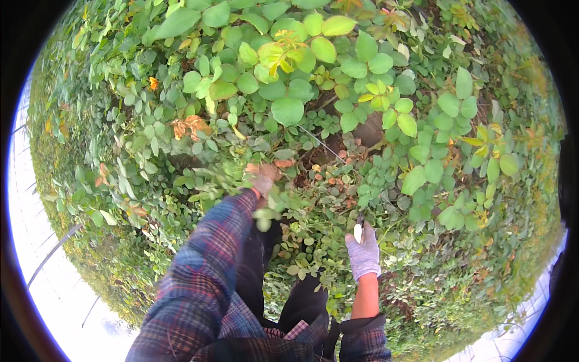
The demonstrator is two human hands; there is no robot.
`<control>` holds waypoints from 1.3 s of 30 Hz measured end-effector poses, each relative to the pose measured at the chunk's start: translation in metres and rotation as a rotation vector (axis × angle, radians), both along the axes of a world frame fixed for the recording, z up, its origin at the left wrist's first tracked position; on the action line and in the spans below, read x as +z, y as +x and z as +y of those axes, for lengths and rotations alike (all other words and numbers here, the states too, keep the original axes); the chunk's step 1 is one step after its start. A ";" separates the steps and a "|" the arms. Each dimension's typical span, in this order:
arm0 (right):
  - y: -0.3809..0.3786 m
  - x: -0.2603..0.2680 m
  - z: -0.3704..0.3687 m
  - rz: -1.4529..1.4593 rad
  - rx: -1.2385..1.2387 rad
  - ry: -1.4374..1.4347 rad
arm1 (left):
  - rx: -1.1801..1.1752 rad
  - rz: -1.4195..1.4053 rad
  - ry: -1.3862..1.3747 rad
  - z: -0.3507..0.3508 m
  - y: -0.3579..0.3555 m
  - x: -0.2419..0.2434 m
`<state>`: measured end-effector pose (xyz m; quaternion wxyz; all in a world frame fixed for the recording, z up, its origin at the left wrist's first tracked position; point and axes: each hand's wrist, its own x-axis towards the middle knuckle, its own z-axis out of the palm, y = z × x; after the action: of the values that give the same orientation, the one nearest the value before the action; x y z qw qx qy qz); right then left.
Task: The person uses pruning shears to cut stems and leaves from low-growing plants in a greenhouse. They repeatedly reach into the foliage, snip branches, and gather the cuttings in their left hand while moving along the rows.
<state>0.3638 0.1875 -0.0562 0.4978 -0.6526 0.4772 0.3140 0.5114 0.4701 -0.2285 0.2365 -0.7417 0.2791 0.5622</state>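
Note:
My left hand (263,178), in a soiled glove and blurred, is among the rose foliage left of the middle. Blurred leaves surround it, and whether its fingers grip a stem cannot be made out. Lower right, my right hand (364,253) wears a pale knit glove. It is closed around a hand tool with a white handle (358,233), probably pruning shears. The tool's dark tip points up into the leaves and is partly hidden. Leafy rose shoots (288,111) rise in front of both hands.
A thin wire (323,145) runs slantwise through the bush. Dry brown leaves (192,126) hang at the left, near an orange rose bloom (154,83). Withered reddish leaves (334,181) lie between my hands. My dark-trousered legs (302,301) stand amid the foliage.

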 end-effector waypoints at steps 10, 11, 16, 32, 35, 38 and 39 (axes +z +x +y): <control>-0.023 -0.011 -0.019 -0.046 -0.079 0.038 | 0.899 -0.374 -0.377 -0.070 -0.049 0.056; -0.024 -0.011 -0.021 -0.061 -0.107 0.040 | 0.865 -0.408 -0.448 -0.072 -0.057 0.048; -0.023 -0.008 -0.018 -0.064 -0.012 0.051 | 0.478 -0.439 -0.436 -0.069 -0.092 0.008; 0.039 0.118 -0.039 -0.367 0.189 0.121 | 2.450 0.006 -0.980 -0.021 -0.136 0.246; 0.075 0.100 -0.036 -0.488 0.313 -0.039 | 2.413 -0.031 -1.028 -0.020 -0.141 0.236; 0.109 0.095 -0.020 -0.513 0.403 -0.090 | 2.387 -0.051 -0.974 -0.019 -0.123 0.257; 0.112 0.089 -0.016 -0.521 0.400 -0.059 | 2.377 -0.022 -0.952 -0.020 -0.112 0.266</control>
<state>0.4762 0.1714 0.0326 0.5125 -0.8058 0.2053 0.2142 0.3999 0.4498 0.0374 -0.6942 -0.5495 -0.3815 0.2658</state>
